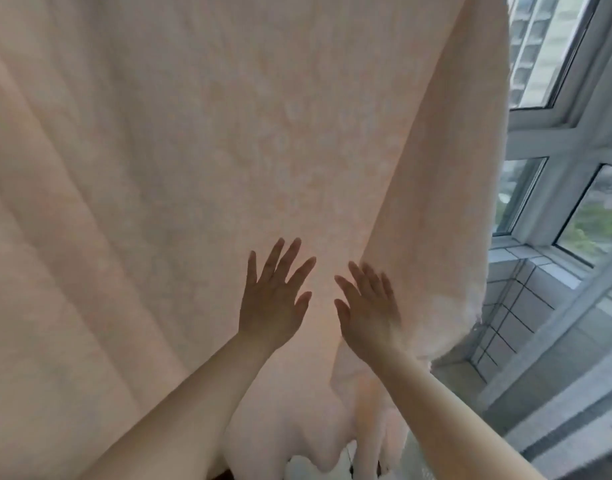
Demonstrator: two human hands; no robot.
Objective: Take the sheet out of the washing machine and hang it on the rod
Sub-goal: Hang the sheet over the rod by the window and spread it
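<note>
The sheet [228,150] was seen already hung up, draped down before the window [553,140]; the rod itself was not shown. The left hand [273,299] and right hand [368,306] were laid flat against it, fingers spread apart, gripping nothing. Only smoothing seemed left.

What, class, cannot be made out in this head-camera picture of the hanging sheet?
- Rod: cut off by the top edge of the head view, above the sheet.
- Washing machine: not in view.
- Palm contact of left hand and right hand: hidden by the hands' backs.
- Floor: covered by sheet.
</note>
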